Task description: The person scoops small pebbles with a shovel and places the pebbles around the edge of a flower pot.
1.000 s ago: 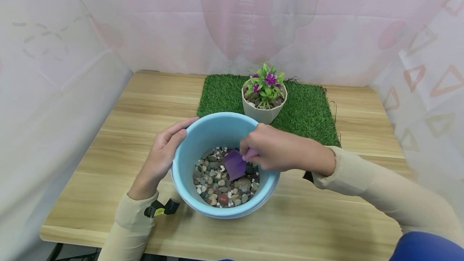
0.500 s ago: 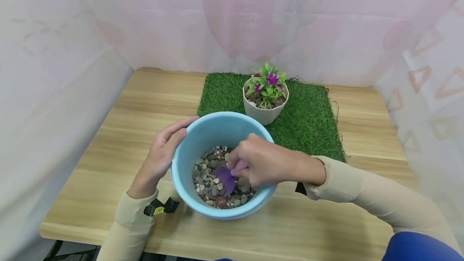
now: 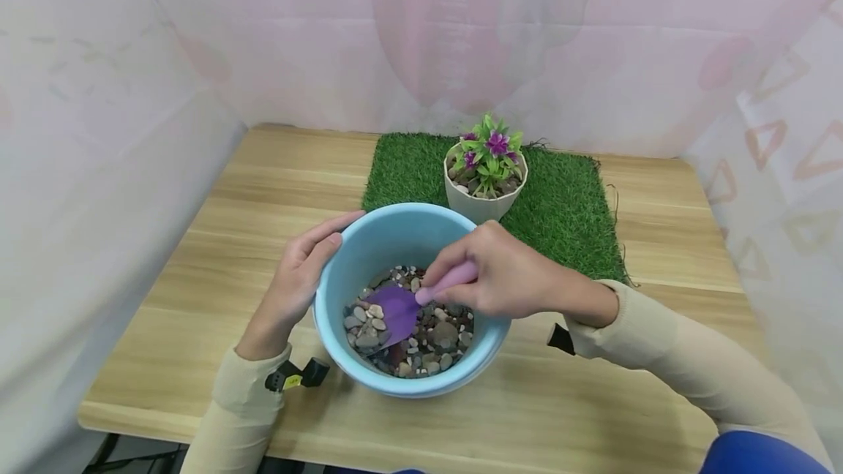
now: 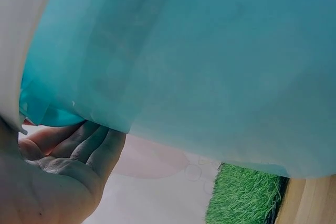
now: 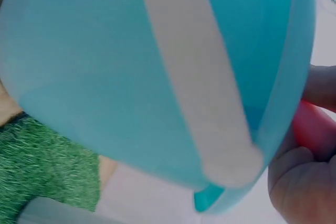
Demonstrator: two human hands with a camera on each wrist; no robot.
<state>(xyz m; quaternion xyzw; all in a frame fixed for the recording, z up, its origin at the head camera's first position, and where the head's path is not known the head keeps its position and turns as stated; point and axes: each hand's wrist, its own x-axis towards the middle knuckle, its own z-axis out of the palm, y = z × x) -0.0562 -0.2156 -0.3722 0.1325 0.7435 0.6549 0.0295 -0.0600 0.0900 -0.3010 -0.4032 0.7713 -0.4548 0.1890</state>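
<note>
In the head view a light blue bucket (image 3: 408,231) holds a bed of mixed pebbles (image 3: 444,335). My right hand (image 3: 503,273), over its right rim, grips the pink handle of a small purple shovel (image 3: 397,311) with curled fingers. The blade tilts inside the bucket, with several pale pebbles (image 3: 365,320) at its left edge. My left hand (image 3: 299,273) rests against the bucket's left side, thumb at the rim and fingers extended along the outer wall. The left wrist view shows those fingers (image 4: 107,153) against the blue wall; the right wrist view shows the pink handle (image 5: 312,129) in my grip.
A potted plant (image 3: 487,167) with purple flowers stands just behind the bucket on a green turf mat (image 3: 573,218). The wooden table (image 3: 250,189) extends to both sides, with printed cloth (image 3: 296,57) around it. A white bucket handle (image 5: 189,61) hangs along the bucket's outside.
The shovel has dipped lower and left among the pebbles, then its handle has risen and the blade has turned left. Pebbles there have been pushed up. My left hand has stayed put.
</note>
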